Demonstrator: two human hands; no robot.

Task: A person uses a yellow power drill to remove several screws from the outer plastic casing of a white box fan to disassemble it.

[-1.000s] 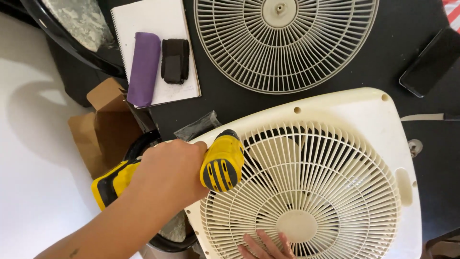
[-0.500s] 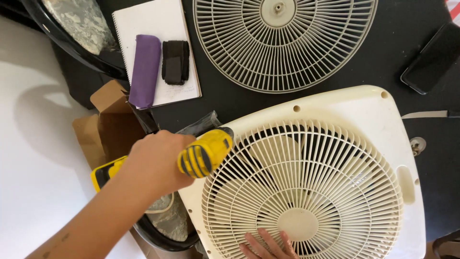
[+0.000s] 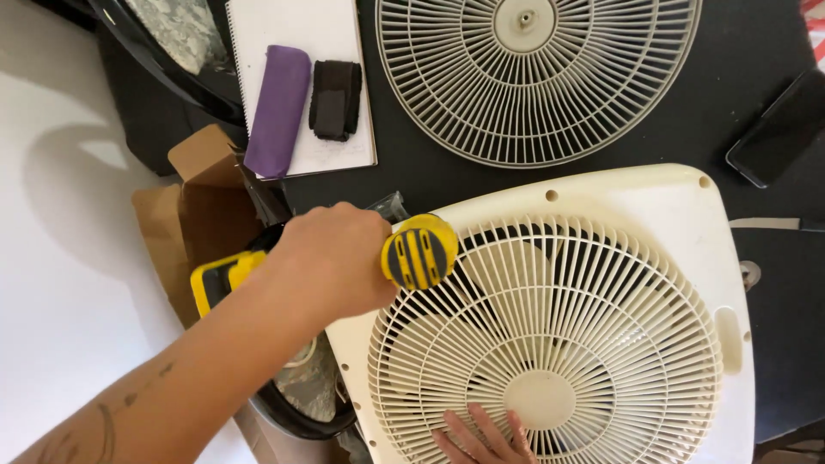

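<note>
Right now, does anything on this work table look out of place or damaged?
Nothing looks damaged. The fan lies flat with one round grille taken off and set apart above it. The left hand holds a yellow drill at the fan's corner; the right hand rests on the grille still attached.

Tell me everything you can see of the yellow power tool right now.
The yellow power tool is a cordless driver in yellow plastic with black grip ribs on its rear cap. The left hand wraps its body, hiding most of it; a yellow and black base shows behind the wrist. It is held over the upper left corner of the cream fan housing. Its tip is hidden.
</note>
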